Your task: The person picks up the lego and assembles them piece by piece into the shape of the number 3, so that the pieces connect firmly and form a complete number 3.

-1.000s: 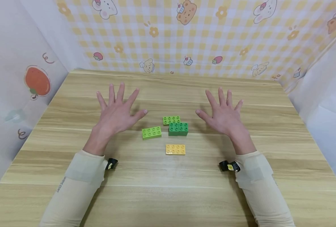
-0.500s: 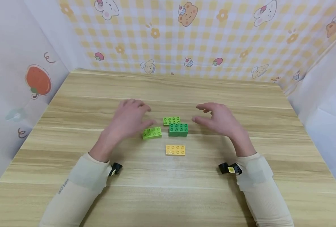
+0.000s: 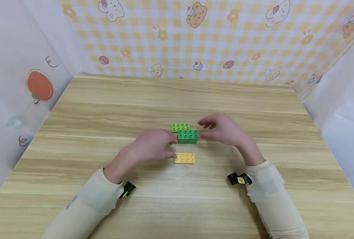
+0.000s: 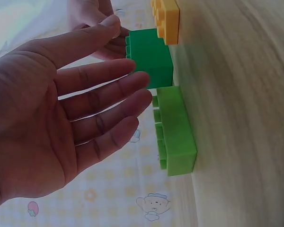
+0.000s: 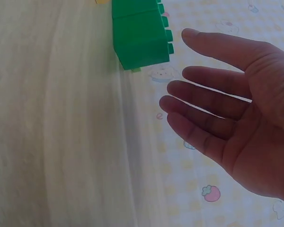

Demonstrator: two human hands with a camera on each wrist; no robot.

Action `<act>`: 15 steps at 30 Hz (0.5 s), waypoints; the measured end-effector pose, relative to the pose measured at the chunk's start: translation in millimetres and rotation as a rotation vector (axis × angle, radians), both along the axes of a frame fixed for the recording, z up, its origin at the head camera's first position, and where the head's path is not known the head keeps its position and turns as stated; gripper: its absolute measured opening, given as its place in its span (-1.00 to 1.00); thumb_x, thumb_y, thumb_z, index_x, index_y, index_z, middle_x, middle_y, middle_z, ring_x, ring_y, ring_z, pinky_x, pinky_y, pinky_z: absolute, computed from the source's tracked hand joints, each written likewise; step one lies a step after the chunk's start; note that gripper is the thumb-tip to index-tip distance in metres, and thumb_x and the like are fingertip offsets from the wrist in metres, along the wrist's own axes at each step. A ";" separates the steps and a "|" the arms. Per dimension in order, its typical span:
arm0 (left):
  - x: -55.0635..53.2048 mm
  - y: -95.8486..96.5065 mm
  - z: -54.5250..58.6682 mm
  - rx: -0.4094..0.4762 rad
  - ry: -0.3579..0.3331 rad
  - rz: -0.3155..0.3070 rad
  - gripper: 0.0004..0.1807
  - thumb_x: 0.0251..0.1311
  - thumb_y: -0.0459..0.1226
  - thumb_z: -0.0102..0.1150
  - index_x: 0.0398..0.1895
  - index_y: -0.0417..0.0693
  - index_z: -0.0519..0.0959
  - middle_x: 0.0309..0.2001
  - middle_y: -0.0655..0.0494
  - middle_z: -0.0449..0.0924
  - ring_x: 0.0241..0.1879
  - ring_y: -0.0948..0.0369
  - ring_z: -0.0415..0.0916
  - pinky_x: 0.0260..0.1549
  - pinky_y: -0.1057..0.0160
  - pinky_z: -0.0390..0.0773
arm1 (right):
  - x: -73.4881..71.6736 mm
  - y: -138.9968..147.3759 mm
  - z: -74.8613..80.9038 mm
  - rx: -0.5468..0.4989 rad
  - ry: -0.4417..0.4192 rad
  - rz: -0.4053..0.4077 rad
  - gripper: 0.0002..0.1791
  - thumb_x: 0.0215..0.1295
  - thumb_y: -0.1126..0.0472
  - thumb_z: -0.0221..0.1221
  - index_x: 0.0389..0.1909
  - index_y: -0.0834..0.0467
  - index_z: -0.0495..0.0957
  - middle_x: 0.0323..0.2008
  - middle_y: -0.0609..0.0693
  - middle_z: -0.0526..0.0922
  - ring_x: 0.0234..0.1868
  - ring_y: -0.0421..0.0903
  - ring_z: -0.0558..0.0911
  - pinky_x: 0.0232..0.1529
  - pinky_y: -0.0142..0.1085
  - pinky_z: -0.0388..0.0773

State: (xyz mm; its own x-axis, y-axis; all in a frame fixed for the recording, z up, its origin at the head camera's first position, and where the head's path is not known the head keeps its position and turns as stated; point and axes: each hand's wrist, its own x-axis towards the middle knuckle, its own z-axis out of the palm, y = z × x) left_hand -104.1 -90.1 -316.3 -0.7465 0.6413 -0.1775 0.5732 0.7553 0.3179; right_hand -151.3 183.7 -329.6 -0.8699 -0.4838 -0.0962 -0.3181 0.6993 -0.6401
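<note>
My left hand (image 3: 151, 145) hovers left of a yellow toy building brick (image 3: 184, 158) and two dark green bricks (image 3: 183, 137), its fingertips close to both. In the left wrist view its fingers are nearly straight and spread, holding nothing. A light green brick (image 4: 176, 132) lies below those fingers there; in the head view my left hand covers almost all of it. Another light green brick (image 3: 180, 126) lies just behind the dark green pair. My right hand (image 3: 224, 131) is at the right of the dark green bricks, loosely bent, with nothing in its grasp.
The bricks lie on a wood-grain tabletop (image 3: 177, 205). A yellow checked cloth (image 3: 212, 43) hangs along its back edge. White sheets (image 3: 9, 89) stand at both sides. A small black camera (image 3: 128, 189) sits at each wrist.
Both hands have come inward from a spread pose beside the bricks. My left hand has moved right and nearer, over the left light green brick; my right hand has shifted slightly left. The bricks appear unmoved.
</note>
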 end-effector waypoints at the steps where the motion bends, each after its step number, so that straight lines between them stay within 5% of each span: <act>1: 1.0 1.1 -0.9 -0.004 -0.002 -0.005 -0.67 0.24 -0.01 0.49 -0.03 0.05 0.77 -0.04 0.14 0.78 -0.13 0.20 0.68 -0.22 0.18 0.66 | 0.3 -1.6 -1.1 -0.006 -0.007 0.005 -0.48 0.25 0.13 0.48 0.20 0.23 0.70 0.11 0.11 0.78 0.07 0.03 0.74 0.16 -0.02 0.67; 5: 3.7 4.8 -6.0 0.009 -0.010 -0.015 -0.70 0.21 -0.06 0.53 -0.08 0.02 0.79 -0.06 0.14 0.79 -0.09 0.19 0.69 -0.10 0.14 0.68 | 1.5 -7.2 -5.8 -0.017 -0.030 0.024 -0.48 0.23 0.17 0.50 0.19 0.24 0.70 0.08 0.10 0.79 0.03 0.00 0.74 0.13 -0.04 0.69; 15: 5.6 13.8 -17.5 0.000 -0.058 -0.015 -0.81 0.19 -0.10 0.53 -0.30 0.05 0.71 -0.36 0.21 0.56 -0.35 0.20 0.43 -0.35 0.20 0.47 | 2.2 -19.2 -14.0 0.045 -0.025 0.060 -0.47 0.22 0.19 0.51 0.21 0.23 0.69 -0.05 0.07 0.81 -0.09 -0.07 0.73 0.02 -0.13 0.70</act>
State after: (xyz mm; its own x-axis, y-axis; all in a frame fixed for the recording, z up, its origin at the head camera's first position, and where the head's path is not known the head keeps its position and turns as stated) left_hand -98.5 -76.3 -333.8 -0.7250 0.6526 -0.2202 0.5653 0.7465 0.3510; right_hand -149.1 164.5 -343.6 -0.8365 -0.5297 -0.1400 -0.3449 0.7077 -0.6167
